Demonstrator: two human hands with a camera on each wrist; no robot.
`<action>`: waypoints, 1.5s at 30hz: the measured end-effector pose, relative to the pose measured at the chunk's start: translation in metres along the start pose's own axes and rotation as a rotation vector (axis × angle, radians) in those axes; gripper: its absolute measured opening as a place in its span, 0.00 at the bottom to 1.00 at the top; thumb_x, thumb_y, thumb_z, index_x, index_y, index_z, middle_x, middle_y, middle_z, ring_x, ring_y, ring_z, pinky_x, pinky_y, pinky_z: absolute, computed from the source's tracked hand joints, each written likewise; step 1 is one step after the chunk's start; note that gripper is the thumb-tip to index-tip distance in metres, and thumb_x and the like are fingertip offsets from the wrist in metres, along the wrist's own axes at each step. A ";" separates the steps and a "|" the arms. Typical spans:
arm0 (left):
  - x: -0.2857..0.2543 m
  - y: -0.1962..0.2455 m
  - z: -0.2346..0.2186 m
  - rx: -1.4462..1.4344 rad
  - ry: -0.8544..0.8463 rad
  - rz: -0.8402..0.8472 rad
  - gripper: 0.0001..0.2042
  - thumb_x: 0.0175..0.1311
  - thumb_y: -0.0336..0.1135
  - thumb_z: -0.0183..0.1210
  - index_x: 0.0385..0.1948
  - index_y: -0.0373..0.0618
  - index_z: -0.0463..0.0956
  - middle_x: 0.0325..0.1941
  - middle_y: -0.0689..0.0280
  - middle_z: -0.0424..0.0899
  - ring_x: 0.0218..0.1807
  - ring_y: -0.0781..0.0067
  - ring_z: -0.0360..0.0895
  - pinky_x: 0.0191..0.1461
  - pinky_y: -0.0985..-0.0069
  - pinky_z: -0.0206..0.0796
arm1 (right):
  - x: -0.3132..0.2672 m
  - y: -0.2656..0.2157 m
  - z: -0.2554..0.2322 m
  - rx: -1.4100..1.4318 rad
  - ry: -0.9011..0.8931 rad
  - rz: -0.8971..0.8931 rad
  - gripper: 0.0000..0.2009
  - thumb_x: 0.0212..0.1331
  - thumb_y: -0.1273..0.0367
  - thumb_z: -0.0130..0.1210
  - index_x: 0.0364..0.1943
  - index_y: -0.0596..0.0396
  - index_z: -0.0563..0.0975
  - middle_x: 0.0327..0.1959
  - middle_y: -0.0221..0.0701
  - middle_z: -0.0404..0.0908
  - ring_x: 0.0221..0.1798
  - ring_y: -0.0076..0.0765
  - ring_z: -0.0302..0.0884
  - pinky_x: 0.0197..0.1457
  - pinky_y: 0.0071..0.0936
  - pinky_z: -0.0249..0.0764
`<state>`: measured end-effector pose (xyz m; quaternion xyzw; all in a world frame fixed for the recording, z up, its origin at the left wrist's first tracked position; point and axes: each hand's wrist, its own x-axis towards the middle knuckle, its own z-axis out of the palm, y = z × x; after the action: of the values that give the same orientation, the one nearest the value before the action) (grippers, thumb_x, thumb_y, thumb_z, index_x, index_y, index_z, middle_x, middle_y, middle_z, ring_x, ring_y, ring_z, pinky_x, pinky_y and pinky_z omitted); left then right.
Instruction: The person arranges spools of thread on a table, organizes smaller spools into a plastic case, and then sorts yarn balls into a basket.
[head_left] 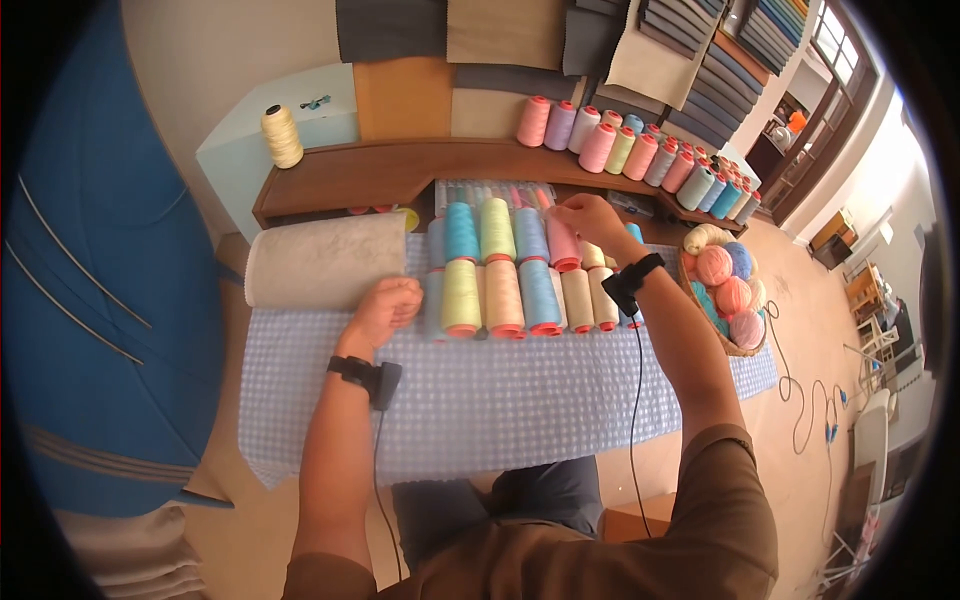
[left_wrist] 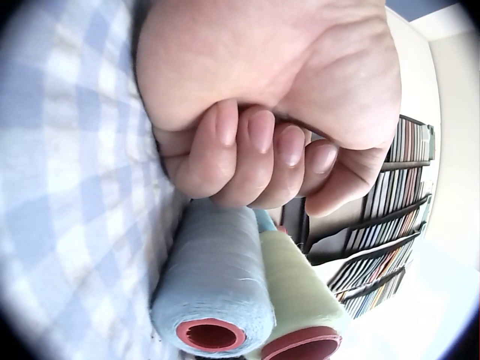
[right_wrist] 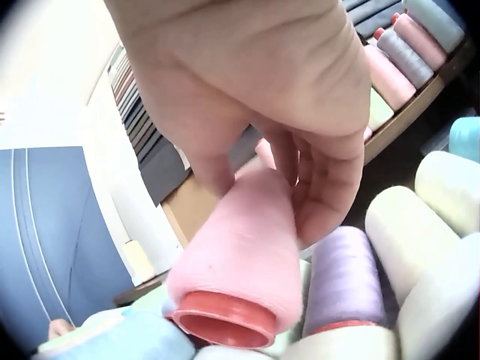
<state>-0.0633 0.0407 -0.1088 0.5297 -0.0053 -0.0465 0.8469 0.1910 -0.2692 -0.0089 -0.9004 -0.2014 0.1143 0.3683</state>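
Note:
My right hand (head_left: 590, 222) pinches the narrow top of a pink thread cone (head_left: 563, 245) over the right part of the stacked cones; in the right wrist view the pink cone (right_wrist: 240, 259) hangs tilted, its red base towards the camera, beside a lilac cone (right_wrist: 345, 277). My left hand (head_left: 388, 310) lies with curled fingers on the checked cloth, left of the stack. The left wrist view shows those fingers (left_wrist: 255, 161) folded to the palm, holding nothing, close to a blue cone (left_wrist: 217, 277) and a yellow-green cone (left_wrist: 296, 289).
A grey fabric roll (head_left: 325, 262) lies at the table's left, a basket of yarn balls (head_left: 735, 348) at the right. Behind, a curved wooden shelf (head_left: 400, 160) bears many cones. Several pens in a clear case (head_left: 480, 190) sit behind the stack. Cables hang from both wrists.

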 end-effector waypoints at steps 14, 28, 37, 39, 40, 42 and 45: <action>0.000 0.001 0.000 0.008 0.015 -0.007 0.16 0.64 0.29 0.56 0.18 0.56 0.59 0.18 0.80 0.58 0.18 0.87 0.51 0.23 0.81 0.40 | -0.015 0.006 0.012 -0.298 0.132 -0.081 0.31 0.57 0.45 0.64 0.51 0.60 0.84 0.48 0.50 0.88 0.53 0.54 0.86 0.59 0.42 0.79; 0.001 -0.001 -0.004 0.014 0.033 -0.022 0.16 0.64 0.30 0.56 0.18 0.55 0.59 0.18 0.79 0.57 0.18 0.87 0.52 0.22 0.80 0.40 | 0.165 -0.056 -0.017 -0.520 0.454 -0.454 0.28 0.60 0.68 0.58 0.67 0.57 0.68 0.57 0.59 0.79 0.61 0.63 0.79 0.62 0.50 0.76; 0.001 0.000 0.002 0.005 0.081 -0.013 0.16 0.64 0.29 0.55 0.18 0.55 0.59 0.18 0.79 0.56 0.18 0.87 0.51 0.22 0.80 0.40 | 0.135 -0.043 -0.006 -0.448 0.553 -0.614 0.15 0.61 0.71 0.59 0.52 0.54 0.76 0.53 0.52 0.80 0.51 0.66 0.81 0.55 0.53 0.78; 0.001 -0.002 -0.002 -0.001 0.053 -0.010 0.16 0.63 0.29 0.55 0.18 0.55 0.59 0.18 0.79 0.56 0.18 0.87 0.51 0.22 0.80 0.40 | 0.117 -0.033 -0.007 -0.335 0.598 -0.591 0.15 0.63 0.65 0.62 0.49 0.57 0.75 0.50 0.52 0.81 0.50 0.63 0.82 0.53 0.49 0.78; 0.001 -0.002 -0.002 0.000 0.048 -0.005 0.16 0.63 0.29 0.55 0.18 0.55 0.59 0.17 0.79 0.56 0.18 0.87 0.51 0.22 0.80 0.40 | 0.103 -0.032 -0.009 -0.249 0.623 -0.563 0.16 0.63 0.64 0.63 0.49 0.57 0.74 0.49 0.52 0.81 0.51 0.62 0.82 0.53 0.47 0.78; 0.002 -0.003 -0.001 -0.002 0.039 0.007 0.16 0.63 0.29 0.55 0.18 0.55 0.59 0.17 0.78 0.56 0.18 0.87 0.51 0.22 0.80 0.40 | 0.078 -0.022 -0.020 -0.098 0.703 -0.611 0.21 0.63 0.60 0.67 0.50 0.58 0.73 0.44 0.46 0.83 0.52 0.50 0.84 0.54 0.40 0.78; 0.004 -0.006 -0.006 -0.016 0.027 0.001 0.15 0.63 0.30 0.56 0.18 0.56 0.60 0.17 0.80 0.57 0.17 0.88 0.51 0.22 0.80 0.41 | 0.013 -0.006 -0.041 0.452 0.602 -0.539 0.18 0.66 0.63 0.67 0.49 0.58 0.74 0.43 0.33 0.82 0.48 0.32 0.82 0.51 0.30 0.78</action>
<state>-0.0594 0.0434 -0.1171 0.5233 0.0062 -0.0392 0.8512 0.2154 -0.2845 0.0234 -0.7063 -0.2824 -0.2109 0.6140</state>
